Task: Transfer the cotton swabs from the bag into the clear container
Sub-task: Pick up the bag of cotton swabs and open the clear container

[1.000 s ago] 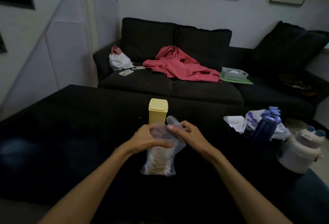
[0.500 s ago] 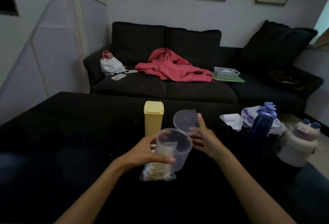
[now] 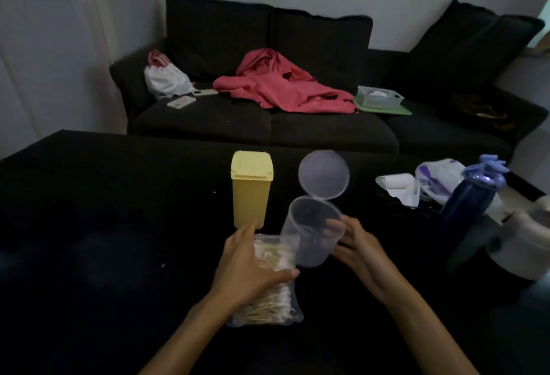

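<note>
A clear plastic bag of cotton swabs (image 3: 269, 306) lies on the black table (image 3: 104, 225) in front of me. My left hand (image 3: 248, 267) lies over the bag with its thumb across the top, holding it. To the right, my right hand (image 3: 355, 245) grips the clear container (image 3: 309, 236) by its side; the container is tilted, mouth up and toward me. Its round hinged lid (image 3: 323, 174) stands open behind the rim. The container looks empty.
A yellow lidded box (image 3: 251, 188) stands just behind my left hand. At the right are crumpled white bags (image 3: 416, 181), a dark blue bottle (image 3: 467, 205) and a white jug (image 3: 523, 243). A dark sofa (image 3: 268, 124) with a red cloth lies beyond the table.
The lid was flipped open. The container passed from my left hand to my right and moved right off the bag. My left hand dropped onto the bag.
</note>
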{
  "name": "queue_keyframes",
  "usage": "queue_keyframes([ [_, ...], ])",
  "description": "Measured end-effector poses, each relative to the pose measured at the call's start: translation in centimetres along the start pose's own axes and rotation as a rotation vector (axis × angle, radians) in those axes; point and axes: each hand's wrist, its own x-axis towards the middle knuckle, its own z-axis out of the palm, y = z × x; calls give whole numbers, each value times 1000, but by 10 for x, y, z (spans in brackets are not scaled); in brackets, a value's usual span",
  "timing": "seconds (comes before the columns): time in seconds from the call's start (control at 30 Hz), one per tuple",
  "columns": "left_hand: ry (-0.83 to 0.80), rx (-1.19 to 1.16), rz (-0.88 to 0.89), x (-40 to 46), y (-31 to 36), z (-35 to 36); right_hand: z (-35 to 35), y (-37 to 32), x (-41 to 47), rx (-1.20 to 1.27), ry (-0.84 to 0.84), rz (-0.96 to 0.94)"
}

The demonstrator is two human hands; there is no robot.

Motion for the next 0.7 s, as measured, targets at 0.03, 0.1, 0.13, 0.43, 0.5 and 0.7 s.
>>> queue_keyframes([
  [0.03, -19, 72, -17, 1, -3, 2, -5, 0, 5, -27, 60, -2],
  [0.1, -103, 113, -49, 2, -7, 5, -11, 4, 15, -90, 160, 20],
  [0.13, -147, 111, -76, 4, -8, 4, -12, 7, 19, -118, 174, 32],
  [0.43, -464, 121, -234, 21, -21, -37, -4, 26, 39, -265, 227, 35],
  [0.5, -440, 163, -233, 20, -21, -42, -1, 27, 44, -253, 268, 30],
  [0.7, -494, 221, -112, 19, -25, -49, 11, 31, 55, -185, 292, 17],
])
